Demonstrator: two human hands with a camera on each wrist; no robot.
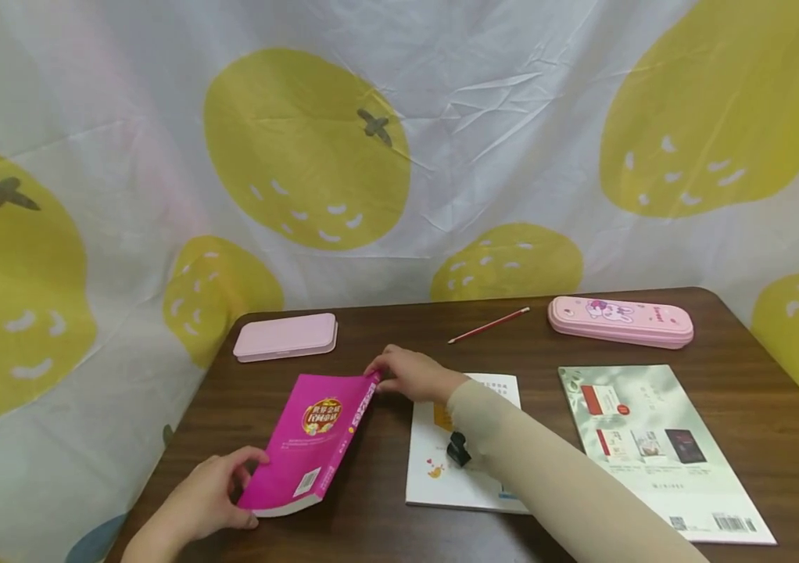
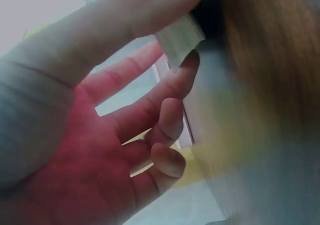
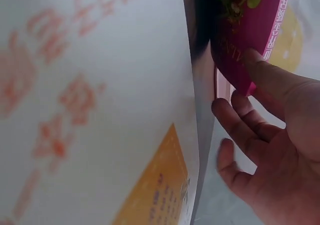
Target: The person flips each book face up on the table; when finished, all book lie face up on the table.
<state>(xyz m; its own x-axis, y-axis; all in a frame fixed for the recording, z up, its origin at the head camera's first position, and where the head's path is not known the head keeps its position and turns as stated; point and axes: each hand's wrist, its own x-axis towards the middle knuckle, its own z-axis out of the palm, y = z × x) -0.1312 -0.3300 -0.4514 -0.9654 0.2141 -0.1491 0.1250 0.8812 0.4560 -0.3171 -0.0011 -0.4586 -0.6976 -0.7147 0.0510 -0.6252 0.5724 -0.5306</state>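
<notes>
A magenta book point(image 1: 315, 446) is tilted above the table's left half, its spine side raised and its back cover with a barcode facing up. My left hand point(image 1: 206, 489) grips its near left corner, thumb below and fingers at the edge. In the left wrist view the left hand point(image 2: 115, 120) pinches the block of pages point(image 2: 181, 40). At the far end of the spine, my right hand point(image 1: 413, 375) pinches the book's top corner. The right wrist view shows the right hand point(image 3: 280, 135) with thumb and fingers on the magenta book point(image 3: 247, 40).
A white book point(image 1: 435, 461) lies under my right forearm. To its right is a pale green book point(image 1: 660, 469). Along the back are a pink case point(image 1: 287, 336), a red pencil point(image 1: 489, 325) and a pink pencil case with a rabbit point(image 1: 621, 320). A patterned curtain point(image 1: 428, 156) hangs behind.
</notes>
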